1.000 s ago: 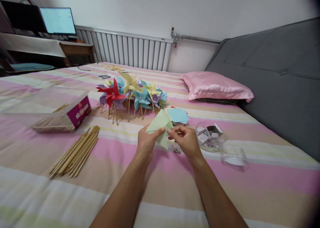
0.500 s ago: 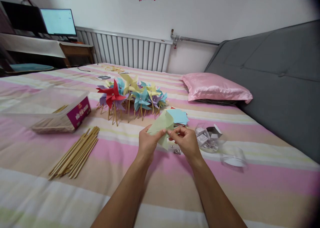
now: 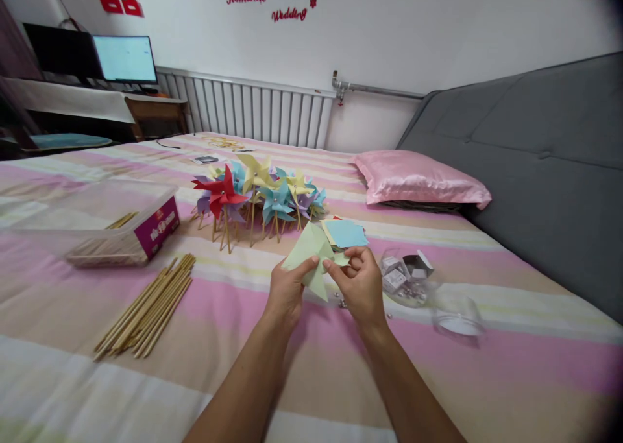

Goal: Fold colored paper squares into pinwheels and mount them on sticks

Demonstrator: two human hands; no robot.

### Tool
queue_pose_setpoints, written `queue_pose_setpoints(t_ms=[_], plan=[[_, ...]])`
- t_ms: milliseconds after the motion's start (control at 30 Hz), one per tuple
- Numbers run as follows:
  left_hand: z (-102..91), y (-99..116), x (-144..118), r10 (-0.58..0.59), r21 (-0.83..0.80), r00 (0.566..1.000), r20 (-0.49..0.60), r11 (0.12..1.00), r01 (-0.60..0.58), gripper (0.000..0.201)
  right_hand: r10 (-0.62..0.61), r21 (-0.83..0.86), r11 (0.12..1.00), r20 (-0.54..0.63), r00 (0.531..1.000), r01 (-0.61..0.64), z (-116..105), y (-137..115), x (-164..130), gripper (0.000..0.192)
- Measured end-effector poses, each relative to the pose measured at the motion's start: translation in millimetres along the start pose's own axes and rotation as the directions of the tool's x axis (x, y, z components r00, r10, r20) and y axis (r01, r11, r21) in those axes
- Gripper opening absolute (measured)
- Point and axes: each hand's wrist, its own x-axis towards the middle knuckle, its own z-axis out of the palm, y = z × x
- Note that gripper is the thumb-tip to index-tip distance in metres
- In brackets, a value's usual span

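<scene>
So it's a bed [image 3: 438,365] with a pink, cream and tan striped sheet, white radiator [image 3: 253,112] on the far wall, grey headboard [image 3: 545,151] and a pink pillow [image 3: 418,180] off to the right. Both hands are up over the middle of the bed, pinched shut on a pale green folded paper [image 3: 311,251]: left hand [image 3: 286,290] has its lower left edge, right hand [image 3: 361,286] its right corner. The paper's long axis runs roughly up-down, one point aimed down toward the sheet, with finished pinwheels [image 3: 257,193] behind it and bamboo sticks [image 3: 146,303] to the left.

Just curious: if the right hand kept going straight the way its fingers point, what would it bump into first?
The right hand points left, pinching the green paper. Going straight on, it would likely meet the left hand first, though depth is hard to judge.
</scene>
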Motion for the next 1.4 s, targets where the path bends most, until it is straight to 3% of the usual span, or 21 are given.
queue_pose_setpoints(t_ms=[133, 333, 533, 667, 900, 1033, 1400], plan=[[1.7, -1.1, -0.7, -0.012, -0.055, 1.000, 0.001, 0.998, 0.012, 0.038, 0.062, 0.156, 0.986, -0.057, 0.996, -0.052, 9.3, 0.0, -4.0, 0.066], [6.5, -5.8, -6.9, -0.023, -0.048, 0.999, 0.023, 0.999, 0.024, 0.040, 0.237, 0.248, 0.944, -0.057, 0.970, -0.216, 11.7, 1.7, -3.2, 0.049], [8.4, -8.9, -8.6, -0.035, 0.023, 0.999, 0.023, 0.999, 0.035, 0.038, 0.315, 0.365, 0.892, -0.075, 0.946, -0.268, 7.8, 0.2, 2.7, 0.059], [2.4, -0.7, -5.5, -0.073, 0.118, 0.989, 0.126, 0.991, 0.058, 0.035, 0.341, 0.303, 0.897, -0.011, 0.940, -0.322, -8.8, -2.8, 11.7, 0.061], [-2.8, 9.5, -7.2, -0.162, 0.292, 0.958, 0.238, 0.952, 0.089, 0.027, 0.341, 0.160, 0.910, 0.238, 0.909, -0.383, -33.8, -8.6, 19.2, 0.058], [-2.6, 5.0, -7.9, -0.199, 0.338, 0.947, 0.251, 0.935, 0.107, 0.028, 0.333, 0.104, 0.921, 0.288, 0.898, -0.375, -34.2, -8.8, 17.7, 0.060], [-0.4, 10.3, -11.7, -0.159, 0.408, 0.954, 0.253, 0.912, 0.044, 0.023, 0.324, 0.064, 0.928, 0.350, 0.879, -0.367, -34.9, -7.8, 17.8, 0.069]])
